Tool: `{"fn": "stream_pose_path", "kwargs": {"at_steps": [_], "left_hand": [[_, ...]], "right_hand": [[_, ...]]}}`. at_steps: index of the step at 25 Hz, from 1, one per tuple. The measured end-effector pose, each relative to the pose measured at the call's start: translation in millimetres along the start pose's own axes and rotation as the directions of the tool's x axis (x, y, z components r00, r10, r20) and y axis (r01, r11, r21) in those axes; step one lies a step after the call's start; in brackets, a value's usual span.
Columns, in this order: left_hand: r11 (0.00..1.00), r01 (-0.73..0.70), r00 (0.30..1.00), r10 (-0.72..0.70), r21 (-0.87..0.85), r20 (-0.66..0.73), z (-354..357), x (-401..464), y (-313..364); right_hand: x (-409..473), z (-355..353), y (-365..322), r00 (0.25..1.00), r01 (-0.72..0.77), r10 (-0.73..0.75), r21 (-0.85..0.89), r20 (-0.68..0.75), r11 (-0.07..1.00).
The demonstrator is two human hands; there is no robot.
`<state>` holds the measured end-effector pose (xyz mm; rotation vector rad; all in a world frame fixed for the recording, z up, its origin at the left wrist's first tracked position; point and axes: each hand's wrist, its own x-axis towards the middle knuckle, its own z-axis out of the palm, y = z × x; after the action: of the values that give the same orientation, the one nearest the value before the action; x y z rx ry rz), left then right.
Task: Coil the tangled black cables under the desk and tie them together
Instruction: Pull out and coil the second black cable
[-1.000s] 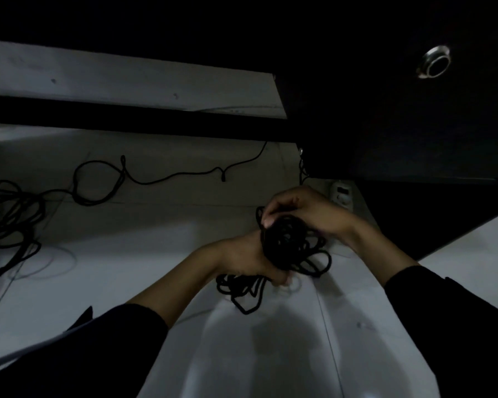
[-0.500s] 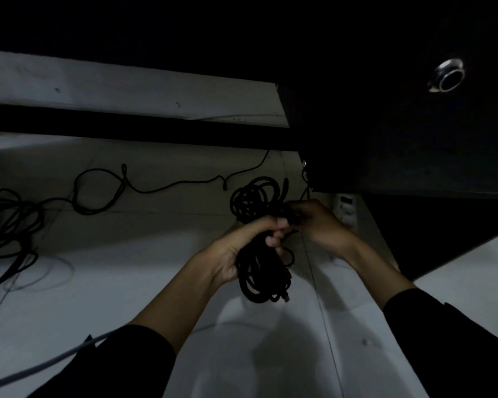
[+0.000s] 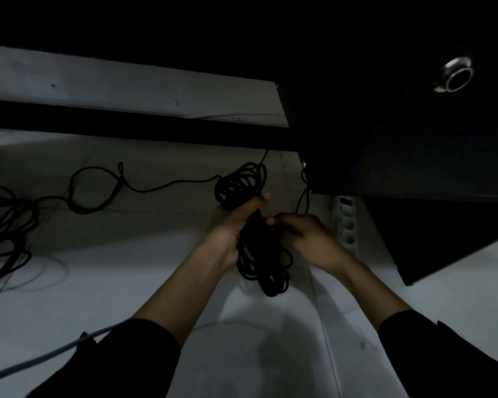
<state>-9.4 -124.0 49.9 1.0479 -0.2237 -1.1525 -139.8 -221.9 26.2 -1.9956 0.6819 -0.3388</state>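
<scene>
**Head view: cable coil held in both hands under the desk**

The head camera looked down at a white tiled floor [image 3: 127, 282] in dim light. The left hand [image 3: 227, 228] gripped the black cable coil [image 3: 259, 242] around its middle, with the thumb and fingers wrapped round the bundled strands. One set of loops stood up beyond the left hand's fingers, and a longer set hung down below its palm, ending short of the floor or close to it; contact could not be confirmed. The right hand [image 3: 302, 239] sat just right of the coil at the level of the left thumb. Its fingertips were curled together against the bundle and appeared to pinch a strand there; the exact strand was too dark to identify.

A loose black cable [image 3: 144, 189] ran along the floor away from the coil's upper loops, to the left of the left hand, forming one open loop. Farther left lay a tangle of black cables [image 3: 6, 225], well apart from both hands. A white power strip [image 3: 347, 225] lay on the floor just right of the right hand, beside the dark cabinet [image 3: 429, 168]. A pale cable [image 3: 41, 357] crossed the floor near the left sleeve [image 3: 121, 363].
</scene>
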Motion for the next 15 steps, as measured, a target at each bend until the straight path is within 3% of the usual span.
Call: {"fn": "stream_pose_path", "kwargs": {"at_steps": [3, 7, 11, 12, 15], "left_hand": [[0.913, -0.067, 0.997, 0.073, 0.403, -0.001, -15.0, 2.4, -8.6], [0.707, -0.05, 0.989, 0.136, 0.706, -0.066, -32.4, 18.9, -28.4], [0.512, 0.077, 0.98, 0.118, 0.856, -0.159, -47.3, 29.2, -44.1], [0.442, 0.12, 0.981, 0.084, 0.889, -0.174, -50.2, 32.3, -47.2], [0.099, 0.254, 0.967, -0.013, 0.962, -0.254, -63.9, 48.3, -63.6]], "right_hand": [[-1.9, -12.2, 2.3, 0.998, 0.066, -0.062, -0.259, 0.024, 0.964], [5.0, -6.7, 13.3, 0.978, 0.208, -0.152, -0.607, 0.143, 0.767], [10.7, 18.7, 29.3, 0.983, 0.18, -0.142, -0.728, 0.115, 0.661], [11.0, 25.6, 28.5, 0.98, 0.184, -0.183, -0.741, 0.084, 0.646], [16.7, 44.7, 33.8, 0.97, 0.199, -0.231, -0.785, 0.073, 0.586]]}}
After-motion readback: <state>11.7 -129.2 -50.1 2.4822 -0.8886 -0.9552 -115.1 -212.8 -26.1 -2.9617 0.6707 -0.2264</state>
